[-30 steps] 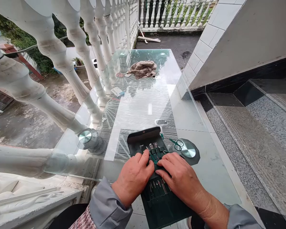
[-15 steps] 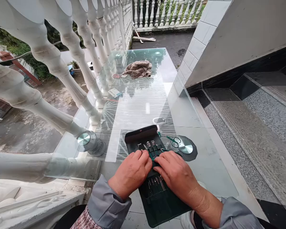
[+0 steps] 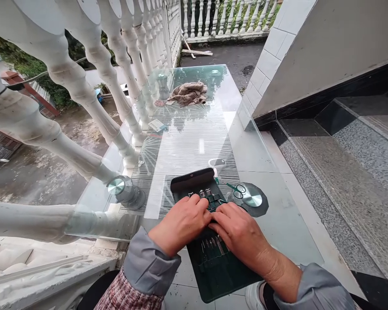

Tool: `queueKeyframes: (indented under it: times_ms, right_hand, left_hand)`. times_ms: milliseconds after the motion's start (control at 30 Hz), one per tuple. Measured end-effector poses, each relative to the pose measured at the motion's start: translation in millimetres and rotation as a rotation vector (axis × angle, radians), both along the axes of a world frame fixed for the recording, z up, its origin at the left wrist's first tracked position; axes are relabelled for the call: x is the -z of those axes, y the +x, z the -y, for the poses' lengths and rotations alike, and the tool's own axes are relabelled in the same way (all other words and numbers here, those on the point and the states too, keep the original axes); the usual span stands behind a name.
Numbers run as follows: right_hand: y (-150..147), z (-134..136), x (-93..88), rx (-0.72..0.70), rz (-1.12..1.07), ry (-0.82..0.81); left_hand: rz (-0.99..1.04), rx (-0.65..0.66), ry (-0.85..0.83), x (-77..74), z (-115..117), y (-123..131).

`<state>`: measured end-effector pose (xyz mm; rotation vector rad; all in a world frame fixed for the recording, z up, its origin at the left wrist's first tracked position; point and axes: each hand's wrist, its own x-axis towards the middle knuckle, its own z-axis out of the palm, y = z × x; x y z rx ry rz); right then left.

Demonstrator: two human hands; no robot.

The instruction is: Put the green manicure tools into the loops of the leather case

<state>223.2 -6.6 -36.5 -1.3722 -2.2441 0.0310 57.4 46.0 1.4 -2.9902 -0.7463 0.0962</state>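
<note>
A dark green manicure case [image 3: 220, 280] lies unfolded at the near edge of the glass table. Nail clippers [image 3: 208, 192] stand in loops in its upper part, and several slim metal tools [image 3: 211, 243] sit in slots lower down. My left hand [image 3: 184, 221] is closed over the middle of the case, fingertips bent down beside the clippers. Against it, my right hand [image 3: 241, 232] is closed too, thumb and fingers pinched together. The fingers hide whatever is between them. Green-handled scissors [image 3: 236, 188] lie just beyond the right side of the case.
On the glass table [image 3: 261, 159] are a white and grey oval object [image 3: 217, 163], a small card [image 3: 157, 125] and a crumpled brown cloth [image 3: 189, 94]. A white balustrade [image 3: 93, 99] runs along the left. Stone steps [image 3: 330, 159] rise at the right.
My left hand has moved slightly right and over the clippers, closer against my right hand, covering more of the middle of the case. The view has shifted a little.
</note>
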Motion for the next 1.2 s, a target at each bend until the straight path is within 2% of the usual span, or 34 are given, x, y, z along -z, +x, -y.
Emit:
queueKeyframes:
  times_ms: [267,633,833,967,1100,1200]
  right_hand:
    - [2,-1,-0.1,-0.031,-0.044,-0.038]
    - [1,-1,-1.8,-0.026,0.014,-0.004]
    - [2,-3,-1.9,-0.061,0.015,-0.018]
    - [1,-3,-0.5,-0.035,0.001,-0.064]
    - [-1,-2,1.7,-0.021,0.001,-0.016]
    - [-1,-3,2.8,-0.029,0.01,0.011]
  left_hand:
    - [0.079,0.005,-0.014,3.1,-8,-14]
    - [0.112,-0.01,-0.017,7.5,-10,-18]
    - [0.092,-0.027,-0.018,5.3,-8,-17]
    - [0.106,-0.084,-0.019,4.0,-4,-18]
    - [0.126,-0.209,-0.003,6.8,-1,-22]
    - [0.135,-0.229,0.002,9.7,-1,-23]
